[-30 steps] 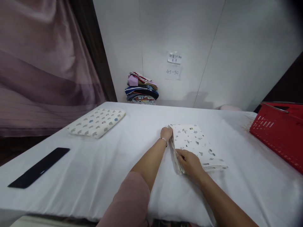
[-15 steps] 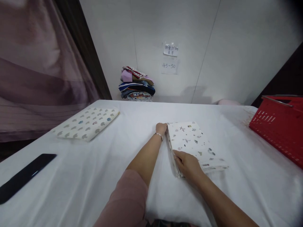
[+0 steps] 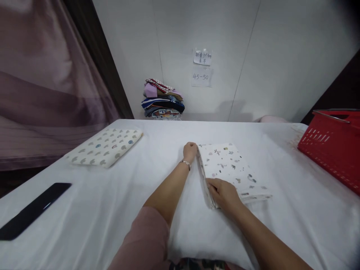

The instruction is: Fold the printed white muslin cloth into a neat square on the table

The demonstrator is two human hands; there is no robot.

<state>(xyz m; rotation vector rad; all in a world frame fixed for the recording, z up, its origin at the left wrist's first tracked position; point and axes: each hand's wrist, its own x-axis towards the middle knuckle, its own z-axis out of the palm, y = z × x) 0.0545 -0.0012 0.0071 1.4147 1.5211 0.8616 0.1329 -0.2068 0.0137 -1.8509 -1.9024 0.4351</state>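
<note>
A white folded cloth (image 3: pixel 225 161) with small grey, green and yellow plant-like prints lies in layers right of the table's middle. My left hand (image 3: pixel 190 151), a bracelet at its wrist, is closed at the cloth's far left corner; its fingertips are partly hidden. Nearer to me, my right hand (image 3: pixel 225 193) pinches the left edge of the same cloth, thumb on the side and fingers over the top. The layers show along that left edge between the two hands.
Another folded cloth (image 3: pixel 105 147) with grey mushroom-like shapes lies at the left. A black flat object (image 3: pixel 33 210) rests at the near left. At the right stands a red basket (image 3: pixel 332 150). Stacked fabrics (image 3: pixel 163 101) sit beyond the white-covered table (image 3: pixel 126 210), by the wall.
My left hand has shifted slightly left and away from me at the cloth's far corner. My right hand keeps its pinch on the left edge. The view has moved slightly.
</note>
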